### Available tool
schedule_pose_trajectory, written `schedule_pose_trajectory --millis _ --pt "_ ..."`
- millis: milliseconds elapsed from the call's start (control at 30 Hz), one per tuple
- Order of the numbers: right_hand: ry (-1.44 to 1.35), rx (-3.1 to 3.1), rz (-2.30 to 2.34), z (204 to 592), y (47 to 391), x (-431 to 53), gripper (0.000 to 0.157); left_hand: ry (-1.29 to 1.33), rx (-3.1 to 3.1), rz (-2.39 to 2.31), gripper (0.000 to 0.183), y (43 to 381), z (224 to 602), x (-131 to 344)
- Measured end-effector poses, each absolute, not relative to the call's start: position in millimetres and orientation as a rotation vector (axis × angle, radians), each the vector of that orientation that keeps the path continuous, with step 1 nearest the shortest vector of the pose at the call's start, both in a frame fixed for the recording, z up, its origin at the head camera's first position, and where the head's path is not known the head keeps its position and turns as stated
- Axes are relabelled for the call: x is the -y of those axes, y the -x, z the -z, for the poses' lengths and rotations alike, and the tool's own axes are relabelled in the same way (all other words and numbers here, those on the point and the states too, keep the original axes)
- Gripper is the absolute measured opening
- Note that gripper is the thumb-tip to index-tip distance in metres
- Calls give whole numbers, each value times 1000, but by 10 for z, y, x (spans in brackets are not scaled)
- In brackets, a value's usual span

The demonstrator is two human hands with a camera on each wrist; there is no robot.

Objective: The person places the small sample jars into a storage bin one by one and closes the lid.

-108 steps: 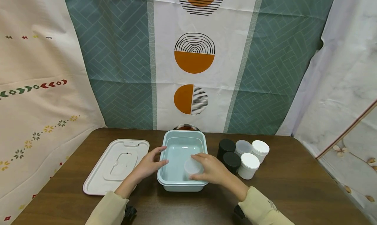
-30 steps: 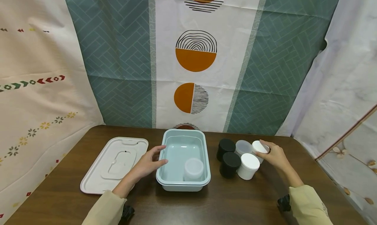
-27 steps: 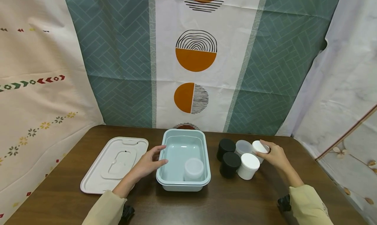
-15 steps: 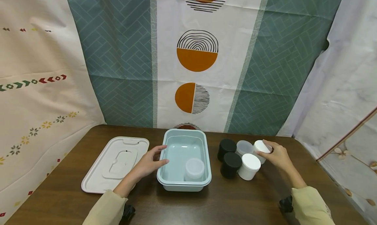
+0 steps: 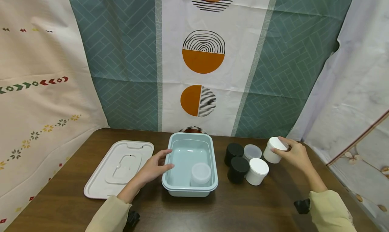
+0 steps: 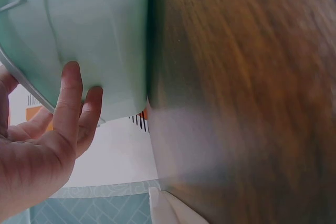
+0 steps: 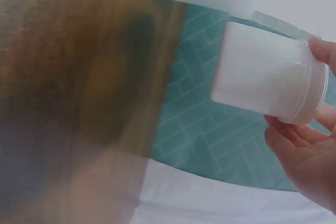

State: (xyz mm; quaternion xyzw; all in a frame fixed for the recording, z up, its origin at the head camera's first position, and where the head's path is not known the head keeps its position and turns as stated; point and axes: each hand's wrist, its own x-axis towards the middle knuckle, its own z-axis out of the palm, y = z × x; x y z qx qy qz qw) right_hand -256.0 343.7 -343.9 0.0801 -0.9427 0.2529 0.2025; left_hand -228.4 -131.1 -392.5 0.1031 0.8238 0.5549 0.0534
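Note:
My right hand (image 5: 296,154) grips a white lidded jar (image 5: 271,152) round its lid, with the jar slightly tilted. In the right wrist view the white jar (image 7: 262,72) hangs above the tabletop, thumb on one side of the lid and fingers on the other. My left hand (image 5: 153,168) holds the left rim of a pale blue tub (image 5: 189,194). Fingers of the left hand (image 6: 47,145) lie along the outside of the tub wall (image 6: 100,40) in the left wrist view. Inside the tub, near its front right, stands a translucent white-lidded jar (image 5: 200,174).
Right of the tub stand two black jars (image 5: 238,170), a translucent jar (image 5: 252,152) and another white jar (image 5: 257,171), close together. A white tub lid (image 5: 120,169) lies on the wooden table (image 5: 231,211) at the left. Patterned cloth hangs behind the table.
Earlier my right hand was at the translucent jar in the tub, then moved to the white jar. It has now lifted that jar up and rightward from the group. The left hand stays put.

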Motion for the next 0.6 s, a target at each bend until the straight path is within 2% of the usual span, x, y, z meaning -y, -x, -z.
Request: schedule_pose_trajectory --millis 600 --pt "-367 2446 -837 3101 2440 -3023 55 -295 -2513 -1673 57 2278 3920 1306"
